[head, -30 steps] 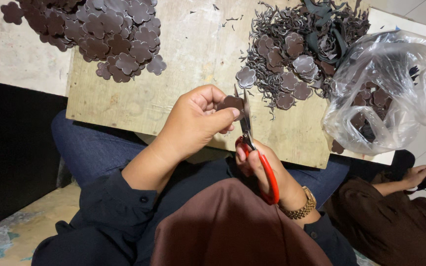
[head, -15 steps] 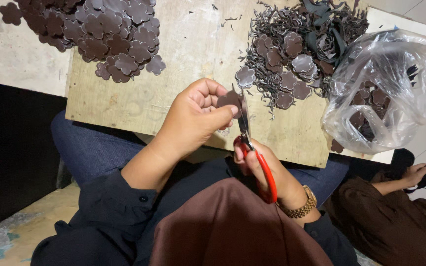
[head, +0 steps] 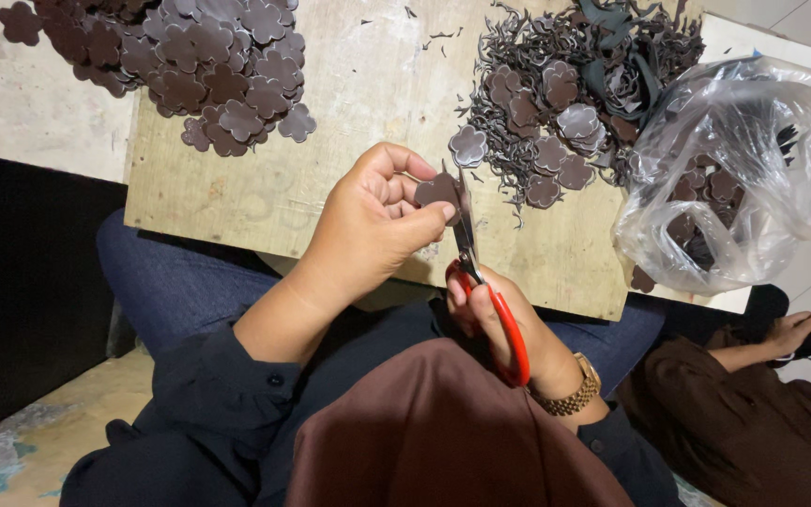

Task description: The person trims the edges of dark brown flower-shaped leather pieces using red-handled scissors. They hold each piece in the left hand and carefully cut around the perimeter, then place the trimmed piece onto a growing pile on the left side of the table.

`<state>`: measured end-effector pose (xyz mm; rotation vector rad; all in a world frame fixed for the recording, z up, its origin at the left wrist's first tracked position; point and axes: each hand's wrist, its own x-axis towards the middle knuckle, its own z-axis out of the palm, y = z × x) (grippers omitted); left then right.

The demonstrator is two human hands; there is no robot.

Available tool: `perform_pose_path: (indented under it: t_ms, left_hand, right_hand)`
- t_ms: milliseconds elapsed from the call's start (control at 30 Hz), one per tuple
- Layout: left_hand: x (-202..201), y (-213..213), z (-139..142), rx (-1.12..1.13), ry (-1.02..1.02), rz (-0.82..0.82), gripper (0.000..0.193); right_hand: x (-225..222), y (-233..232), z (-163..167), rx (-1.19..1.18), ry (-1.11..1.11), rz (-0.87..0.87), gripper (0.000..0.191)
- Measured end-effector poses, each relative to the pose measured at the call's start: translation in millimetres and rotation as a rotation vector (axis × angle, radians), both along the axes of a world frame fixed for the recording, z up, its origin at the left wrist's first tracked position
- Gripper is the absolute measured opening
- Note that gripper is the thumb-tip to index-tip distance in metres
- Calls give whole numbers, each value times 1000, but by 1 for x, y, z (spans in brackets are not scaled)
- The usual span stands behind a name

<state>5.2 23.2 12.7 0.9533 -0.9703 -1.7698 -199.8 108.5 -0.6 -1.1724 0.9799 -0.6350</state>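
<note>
fingers (head: 415, 208) of my left hand (head: 368, 230) pinch the brown flower-shaped cutout (head: 438, 191), just left of the blades. my right hand (head: 490, 319) grips the red-handled scissors (head: 481, 286), long axis pointing away, blades nearly closed at the cutout's right edge. beyond: uncut pile (head: 565, 103) on the wooden board (head: 368, 84).

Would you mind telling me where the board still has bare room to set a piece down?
Bare wood runs up the board's middle, between the cut flower pile and the scrap heap, plus the near-left corner. The right edge is crowded by the plastic bag.
</note>
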Motion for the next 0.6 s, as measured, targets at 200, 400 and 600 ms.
perform_pose_path:
  t_ms: [200, 400, 600]
  left_hand:
    - [-4, 6, -8, 15, 15, 22, 31]
    - [-5, 2, -21, 81, -14, -7, 21]
    - [4, 8, -28, 95, -121, -60, 11]
  right_hand:
    - [-3, 5, 1, 45, -15, -4, 57]
    - [3, 0, -16, -2, -144, -51, 49]
    - [4, 4, -32, -137, 67, -68, 39]
